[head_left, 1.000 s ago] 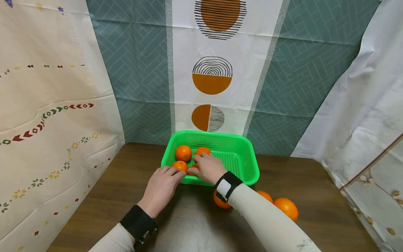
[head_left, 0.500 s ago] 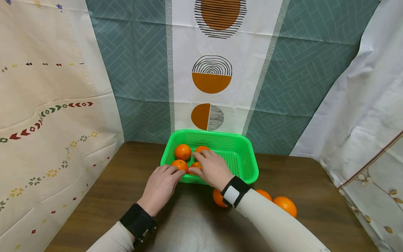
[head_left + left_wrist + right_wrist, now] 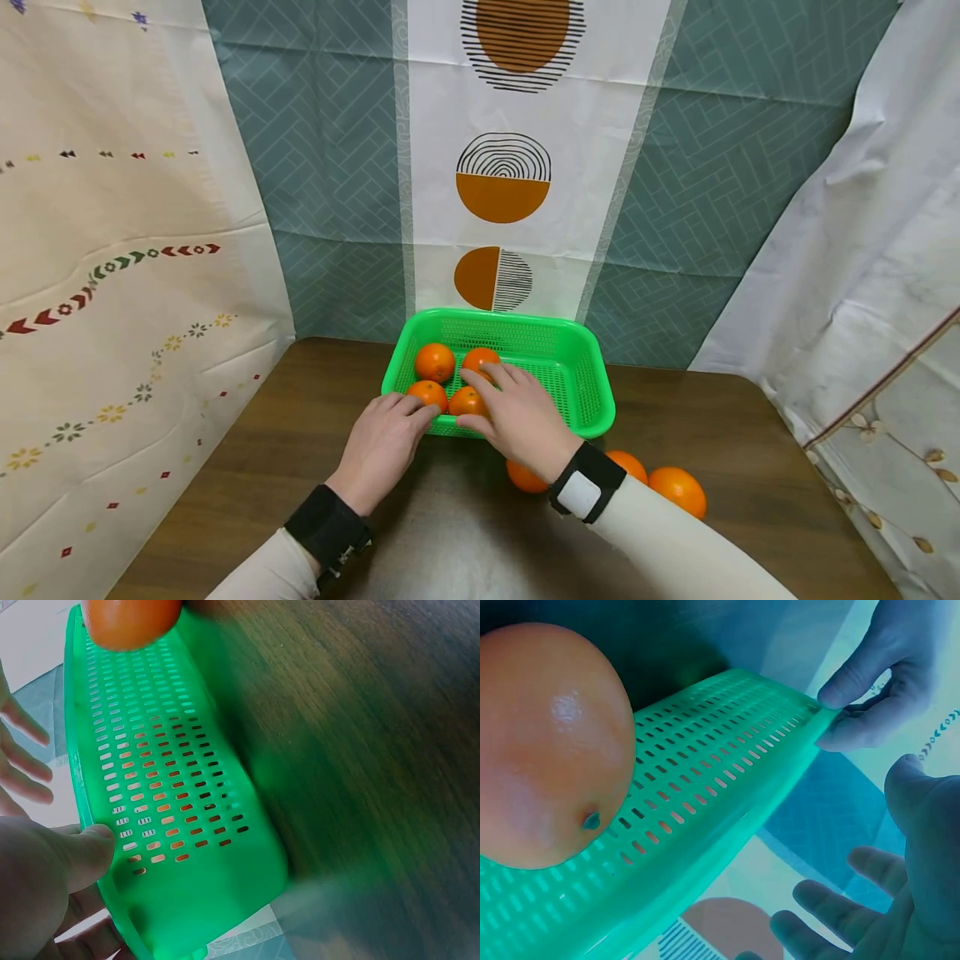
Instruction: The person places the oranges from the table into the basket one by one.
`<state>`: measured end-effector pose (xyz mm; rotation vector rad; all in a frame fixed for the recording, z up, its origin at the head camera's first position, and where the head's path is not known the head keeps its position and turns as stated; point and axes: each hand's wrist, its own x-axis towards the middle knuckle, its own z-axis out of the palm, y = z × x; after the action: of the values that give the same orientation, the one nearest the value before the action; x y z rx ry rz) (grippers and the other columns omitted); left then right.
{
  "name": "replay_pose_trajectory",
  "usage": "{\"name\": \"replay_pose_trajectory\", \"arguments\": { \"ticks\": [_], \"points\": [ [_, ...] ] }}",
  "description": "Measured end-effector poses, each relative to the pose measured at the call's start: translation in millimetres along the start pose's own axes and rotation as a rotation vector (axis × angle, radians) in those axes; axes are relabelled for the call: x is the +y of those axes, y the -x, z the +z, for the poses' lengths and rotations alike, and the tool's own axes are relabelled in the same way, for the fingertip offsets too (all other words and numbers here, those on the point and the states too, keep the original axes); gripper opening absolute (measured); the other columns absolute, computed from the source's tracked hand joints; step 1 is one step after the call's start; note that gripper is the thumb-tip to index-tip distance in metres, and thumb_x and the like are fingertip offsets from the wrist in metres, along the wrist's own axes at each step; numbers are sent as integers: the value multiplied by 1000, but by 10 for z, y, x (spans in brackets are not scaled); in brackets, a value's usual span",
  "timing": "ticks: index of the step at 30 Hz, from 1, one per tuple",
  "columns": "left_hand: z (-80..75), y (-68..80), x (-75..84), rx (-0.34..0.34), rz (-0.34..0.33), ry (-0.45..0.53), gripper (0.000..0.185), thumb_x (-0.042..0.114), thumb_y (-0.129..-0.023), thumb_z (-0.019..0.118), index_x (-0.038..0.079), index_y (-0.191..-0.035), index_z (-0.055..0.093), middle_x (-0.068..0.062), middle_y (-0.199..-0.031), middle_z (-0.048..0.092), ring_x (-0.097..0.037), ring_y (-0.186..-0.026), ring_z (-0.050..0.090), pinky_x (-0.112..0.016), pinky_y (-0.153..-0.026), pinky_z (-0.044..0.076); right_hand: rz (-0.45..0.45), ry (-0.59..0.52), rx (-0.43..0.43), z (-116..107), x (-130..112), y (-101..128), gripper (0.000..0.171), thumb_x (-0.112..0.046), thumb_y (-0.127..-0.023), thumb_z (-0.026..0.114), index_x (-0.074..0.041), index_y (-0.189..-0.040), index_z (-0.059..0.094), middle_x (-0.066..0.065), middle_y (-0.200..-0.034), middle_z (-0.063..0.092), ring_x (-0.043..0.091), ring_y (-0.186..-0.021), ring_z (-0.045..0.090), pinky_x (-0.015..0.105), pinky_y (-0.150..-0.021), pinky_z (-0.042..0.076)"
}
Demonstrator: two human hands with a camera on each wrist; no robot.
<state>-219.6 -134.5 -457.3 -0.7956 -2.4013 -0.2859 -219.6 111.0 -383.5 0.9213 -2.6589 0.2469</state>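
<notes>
Where the right sleeve (image 3: pixel 675 546) crosses — oranges (image 3: pixel 678 490) sit partly hidden.

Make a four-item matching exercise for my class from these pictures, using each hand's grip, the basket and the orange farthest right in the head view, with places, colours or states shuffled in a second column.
Column 1
1. Left hand's grip
2. Right hand's grip
3. Basket
4. Orange farthest right in the head view

Column 2
A. Spread open, holding nothing
B. On the table, outside the basket
C. Pinching the basket's rim
D. Green

Right pairs: 1-C, 2-A, 3-D, 4-B
</notes>
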Motion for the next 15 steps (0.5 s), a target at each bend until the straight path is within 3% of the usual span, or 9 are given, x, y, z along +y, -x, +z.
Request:
{"name": "replay_pose_trajectory", "arguments": {
  "ticks": [15],
  "points": [
    [9,-5,9,-15,-17,4,27,15,-92,92,16,-117,81,-3,-109,76,-30,-102,68,-48,-97,58,-54,51,99,-156,2,313,71,-55,-102,75,-14,-158,61,16,-148,63,38,-138,60,54,-118,49]
  ]
}}
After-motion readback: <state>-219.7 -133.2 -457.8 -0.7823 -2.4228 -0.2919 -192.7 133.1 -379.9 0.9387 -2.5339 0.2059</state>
